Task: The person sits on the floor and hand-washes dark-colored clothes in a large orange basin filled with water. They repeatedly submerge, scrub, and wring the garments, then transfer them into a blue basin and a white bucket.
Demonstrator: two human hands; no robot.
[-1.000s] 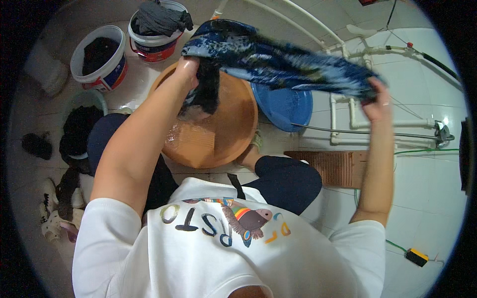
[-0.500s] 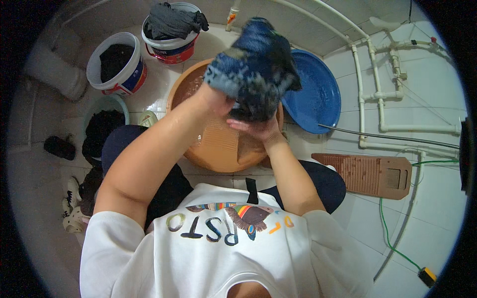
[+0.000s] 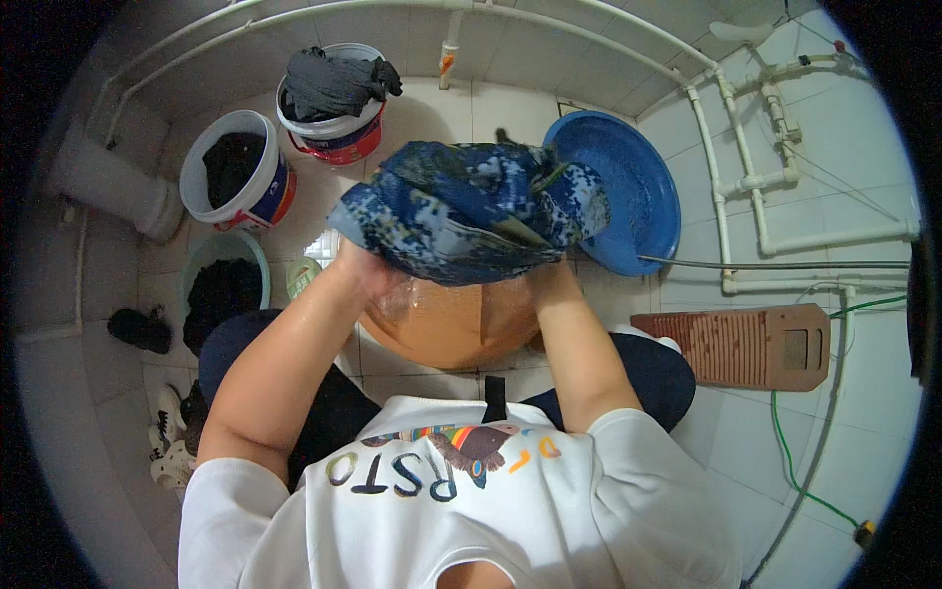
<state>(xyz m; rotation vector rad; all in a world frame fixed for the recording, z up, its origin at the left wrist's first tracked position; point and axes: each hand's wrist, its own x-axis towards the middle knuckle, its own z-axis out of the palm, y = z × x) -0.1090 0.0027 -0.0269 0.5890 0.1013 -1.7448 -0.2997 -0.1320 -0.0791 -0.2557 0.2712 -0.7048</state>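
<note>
A bunched blue camouflage garment [image 3: 461, 211] hangs over an orange basin [image 3: 432, 339], held up between my two hands. My left hand [image 3: 368, 272] grips its lower left side, the fingers partly covered by the cloth. On the other side my right hand [image 3: 547, 278] holds the garment from below, and most of that hand is hidden behind the fabric. Water shows in the basin, along with a ribbed slope on its inner face. The cloth covers the basin's far part.
A blue basin [image 3: 659, 191] stands at the far right, a brown washboard [image 3: 731, 346] nearer on the tiles. To the left are two white buckets [image 3: 257, 123] [image 3: 343, 133] with dark clothes, and a pale tub [image 3: 257, 253] of black clothes. White pipes [image 3: 721, 216] run along the right wall.
The garment has come down and nearer, spreading wider from side to side. My hands have moved apart, the left one leftward. The view has shifted slightly.
</note>
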